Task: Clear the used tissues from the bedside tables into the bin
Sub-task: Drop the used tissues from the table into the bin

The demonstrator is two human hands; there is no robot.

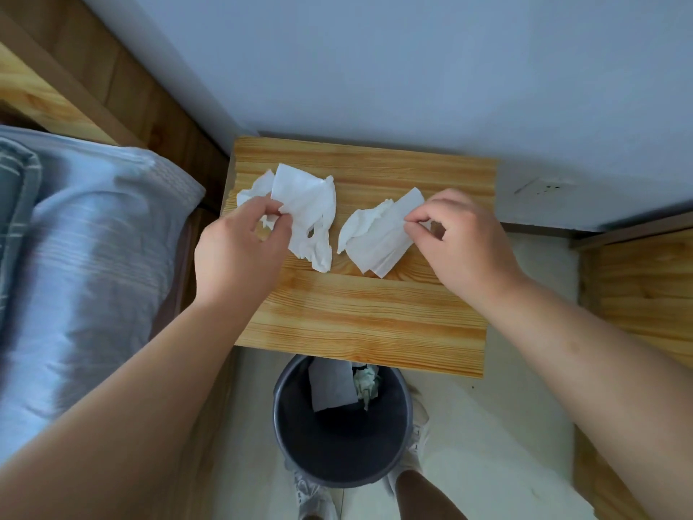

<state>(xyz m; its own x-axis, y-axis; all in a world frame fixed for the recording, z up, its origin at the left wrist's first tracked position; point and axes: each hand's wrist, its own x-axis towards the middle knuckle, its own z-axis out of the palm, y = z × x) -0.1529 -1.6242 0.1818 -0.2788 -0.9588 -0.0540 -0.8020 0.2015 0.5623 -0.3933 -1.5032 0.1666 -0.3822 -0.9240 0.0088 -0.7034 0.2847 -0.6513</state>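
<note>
Simultaneously, two hands are pinching used tissues on a wooden bedside table (360,317).
The left hand (240,242) is gripping the left tissue (307,208) between thumb and curled fingers at the table's left side. The right hand (461,238) is pinching the right tissue (378,234) near the table's middle. Both tissues are lying on the tabletop. A dark bin (337,452) is standing on the floor just before the table's front edge.

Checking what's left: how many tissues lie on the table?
2: left tissue, pinched by left hand; right tissue, pinched by right hand. Left may hide another.
</note>
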